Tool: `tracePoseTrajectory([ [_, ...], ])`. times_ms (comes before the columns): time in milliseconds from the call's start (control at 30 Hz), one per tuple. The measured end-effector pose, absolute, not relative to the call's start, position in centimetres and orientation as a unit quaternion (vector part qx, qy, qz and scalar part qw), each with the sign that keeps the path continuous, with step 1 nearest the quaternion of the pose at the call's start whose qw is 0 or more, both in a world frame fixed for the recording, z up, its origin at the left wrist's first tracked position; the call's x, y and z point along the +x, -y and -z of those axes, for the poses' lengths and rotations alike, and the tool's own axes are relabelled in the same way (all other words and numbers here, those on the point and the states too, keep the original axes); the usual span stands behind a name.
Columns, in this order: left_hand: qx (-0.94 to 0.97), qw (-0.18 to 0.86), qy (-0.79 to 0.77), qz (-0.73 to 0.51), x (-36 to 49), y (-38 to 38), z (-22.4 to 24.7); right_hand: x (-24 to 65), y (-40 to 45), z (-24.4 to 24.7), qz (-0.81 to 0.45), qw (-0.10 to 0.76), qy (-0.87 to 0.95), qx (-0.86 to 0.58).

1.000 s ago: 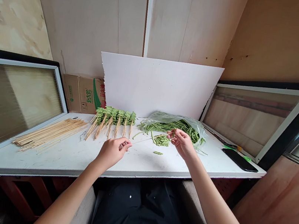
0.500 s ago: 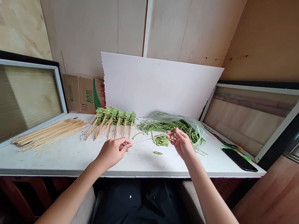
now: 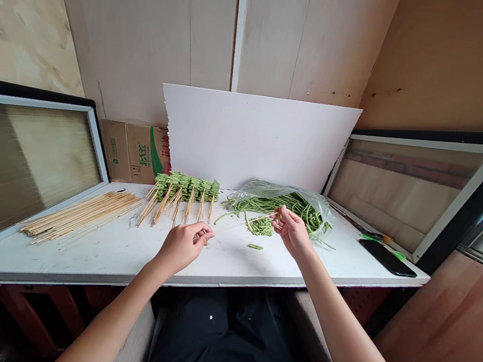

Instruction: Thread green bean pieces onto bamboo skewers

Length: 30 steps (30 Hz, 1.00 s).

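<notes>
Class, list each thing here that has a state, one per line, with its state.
Left hand: closed on a skewer
Right hand: pinching a cut bean at the skewer's other end
Filled skewers: loaded, bunched together
Bare skewers: unthreaded, lying stacked
Bean heap: cut into short pieces
Lone green piece: lying apart
Clear bag: open, long beans poking out
Black phone: lying flat, face dark
White board: standing upright

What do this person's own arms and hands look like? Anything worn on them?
The left hand and right hand are bare, with no gloves, rings or watch showing. Both forearms are bare too, with no sleeve in view. Dark clothing shows below them.
</notes>
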<state>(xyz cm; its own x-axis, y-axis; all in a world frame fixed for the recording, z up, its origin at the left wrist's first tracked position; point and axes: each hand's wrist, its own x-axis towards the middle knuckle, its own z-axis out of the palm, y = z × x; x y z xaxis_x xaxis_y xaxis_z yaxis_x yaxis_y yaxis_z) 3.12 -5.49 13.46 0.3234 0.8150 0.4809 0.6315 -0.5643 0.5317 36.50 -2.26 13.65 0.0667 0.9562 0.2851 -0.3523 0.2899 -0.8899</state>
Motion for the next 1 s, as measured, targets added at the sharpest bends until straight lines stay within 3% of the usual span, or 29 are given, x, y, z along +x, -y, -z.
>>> tracePoseTrajectory([
  [1000, 0.809, 0.131, -0.452, -0.352, 3.38, 5.19, -12.86, 36.01, 1.80, -12.96, -0.527, 0.676, 0.436, -0.274],
])
